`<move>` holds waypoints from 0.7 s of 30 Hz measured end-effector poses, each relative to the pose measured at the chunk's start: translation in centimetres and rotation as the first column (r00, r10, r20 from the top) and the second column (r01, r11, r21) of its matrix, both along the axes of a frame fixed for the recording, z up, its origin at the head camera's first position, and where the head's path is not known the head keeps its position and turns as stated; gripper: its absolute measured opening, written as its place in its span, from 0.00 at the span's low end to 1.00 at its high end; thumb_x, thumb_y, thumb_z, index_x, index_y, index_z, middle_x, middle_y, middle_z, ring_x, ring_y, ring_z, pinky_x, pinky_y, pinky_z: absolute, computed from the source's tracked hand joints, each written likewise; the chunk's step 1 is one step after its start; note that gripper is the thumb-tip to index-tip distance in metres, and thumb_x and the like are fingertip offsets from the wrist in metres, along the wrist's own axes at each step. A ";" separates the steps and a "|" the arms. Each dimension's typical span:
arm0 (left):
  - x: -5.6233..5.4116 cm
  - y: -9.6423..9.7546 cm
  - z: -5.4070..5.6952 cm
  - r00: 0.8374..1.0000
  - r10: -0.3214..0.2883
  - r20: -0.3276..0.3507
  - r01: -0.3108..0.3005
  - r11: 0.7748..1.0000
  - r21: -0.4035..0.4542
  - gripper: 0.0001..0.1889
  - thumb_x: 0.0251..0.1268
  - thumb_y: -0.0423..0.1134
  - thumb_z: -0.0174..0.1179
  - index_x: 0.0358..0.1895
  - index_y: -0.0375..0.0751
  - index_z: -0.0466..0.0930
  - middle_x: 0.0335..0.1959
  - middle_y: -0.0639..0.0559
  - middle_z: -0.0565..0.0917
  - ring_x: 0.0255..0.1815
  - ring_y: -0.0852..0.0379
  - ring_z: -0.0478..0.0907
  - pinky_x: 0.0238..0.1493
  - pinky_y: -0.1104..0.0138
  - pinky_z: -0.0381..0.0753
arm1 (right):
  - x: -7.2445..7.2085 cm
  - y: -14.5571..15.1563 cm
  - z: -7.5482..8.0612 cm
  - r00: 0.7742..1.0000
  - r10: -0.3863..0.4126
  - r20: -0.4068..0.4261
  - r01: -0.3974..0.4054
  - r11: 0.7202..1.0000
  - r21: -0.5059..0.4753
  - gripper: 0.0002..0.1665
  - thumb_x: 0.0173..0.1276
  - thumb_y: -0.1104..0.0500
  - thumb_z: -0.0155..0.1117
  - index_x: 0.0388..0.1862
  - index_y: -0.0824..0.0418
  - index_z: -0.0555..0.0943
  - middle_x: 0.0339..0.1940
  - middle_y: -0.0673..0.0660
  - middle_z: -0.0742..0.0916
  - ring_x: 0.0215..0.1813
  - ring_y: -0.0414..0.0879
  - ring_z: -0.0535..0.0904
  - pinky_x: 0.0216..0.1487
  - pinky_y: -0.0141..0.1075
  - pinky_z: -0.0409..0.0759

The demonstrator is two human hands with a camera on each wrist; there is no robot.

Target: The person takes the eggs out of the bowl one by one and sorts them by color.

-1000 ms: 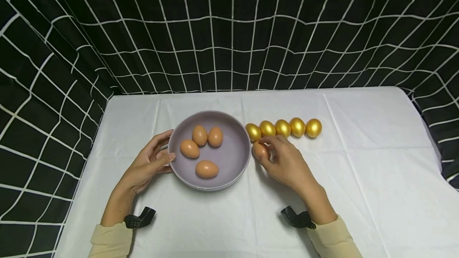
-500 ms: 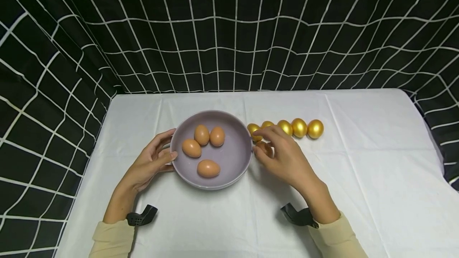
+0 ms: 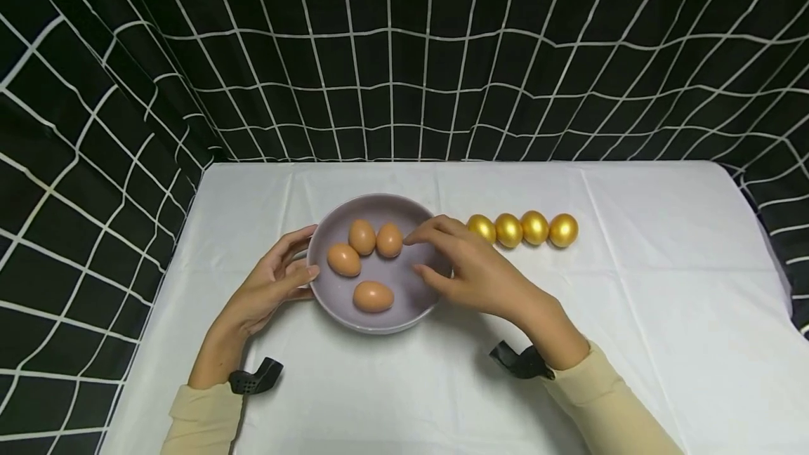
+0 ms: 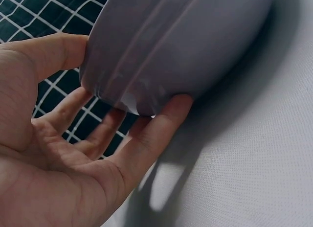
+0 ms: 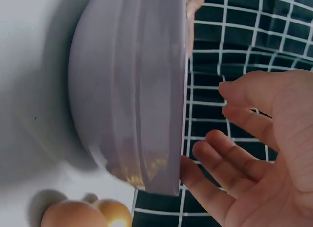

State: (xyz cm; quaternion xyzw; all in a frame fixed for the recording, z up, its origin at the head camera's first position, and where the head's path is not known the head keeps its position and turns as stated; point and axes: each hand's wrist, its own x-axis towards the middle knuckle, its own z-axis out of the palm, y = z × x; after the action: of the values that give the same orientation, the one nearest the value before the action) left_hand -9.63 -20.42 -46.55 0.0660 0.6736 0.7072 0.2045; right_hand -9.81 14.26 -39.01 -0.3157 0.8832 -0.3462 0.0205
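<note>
A mauve bowl (image 3: 404, 300) stands on the white-covered table with several brown eggs (image 3: 373, 296) inside. My left hand (image 3: 272, 286) holds it at the left side, thumb at the rim and fingers against the outer wall, as the left wrist view shows. Over the bowl's right rim reaches my right hand (image 3: 474, 265), its thumb and fingers spread apart with nothing between them. In the right wrist view, one brown egg (image 5: 73, 215) lies on the cloth outside the bowl, beside a gold egg (image 5: 116, 212). The right hand hides that brown egg in the head view.
Several gold eggs (image 3: 534, 228) form a row right of the bowl, its left end behind my right hand. White cloth (image 3: 366, 399) covers the table. A black curtain with white grid lines (image 3: 404, 55) hangs behind and along the sides.
My right hand has let go of the brown egg beside the bowl and moved left, over the bowl's right rim. The left hand keeps its hold on the bowl.
</note>
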 end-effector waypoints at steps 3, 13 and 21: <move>-0.1 0.1 0.1 1.000 -0.003 -0.001 0.003 1.000 0.005 0.39 0.75 0.31 0.62 0.84 0.48 0.56 0.82 0.40 0.61 0.65 0.59 0.82 0.53 0.57 0.90 | -0.2 -0.5 0.2 0.999 0.044 0.007 -0.044 0.999 0.014 0.20 0.73 0.58 0.70 0.63 0.53 0.83 0.60 0.51 0.84 0.64 0.45 0.80 0.68 0.45 0.79; -0.2 0.1 0.0 1.000 -0.003 -0.003 0.003 1.000 0.017 0.39 0.75 0.30 0.61 0.84 0.47 0.56 0.81 0.40 0.62 0.65 0.59 0.82 0.53 0.58 0.91 | -1.0 -2.6 0.6 0.981 0.182 0.061 -0.190 0.971 0.146 0.21 0.72 0.59 0.69 0.64 0.55 0.83 0.59 0.53 0.84 0.57 0.44 0.81 0.61 0.41 0.82; -0.1 0.1 -0.2 1.000 -0.008 0.004 0.008 1.000 0.010 0.38 0.76 0.31 0.61 0.84 0.48 0.56 0.81 0.40 0.62 0.64 0.60 0.82 0.52 0.57 0.90 | -0.8 -4.1 0.7 0.960 0.279 0.035 -0.279 0.927 0.252 0.21 0.72 0.57 0.70 0.63 0.54 0.84 0.55 0.54 0.83 0.47 0.46 0.80 0.56 0.41 0.82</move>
State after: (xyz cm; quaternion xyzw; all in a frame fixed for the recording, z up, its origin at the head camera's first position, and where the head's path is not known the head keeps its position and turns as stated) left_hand -9.69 -20.31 -46.77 0.0682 0.6694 0.7099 0.2081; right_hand -10.61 10.19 -38.31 -0.4330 0.8664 -0.2234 0.1092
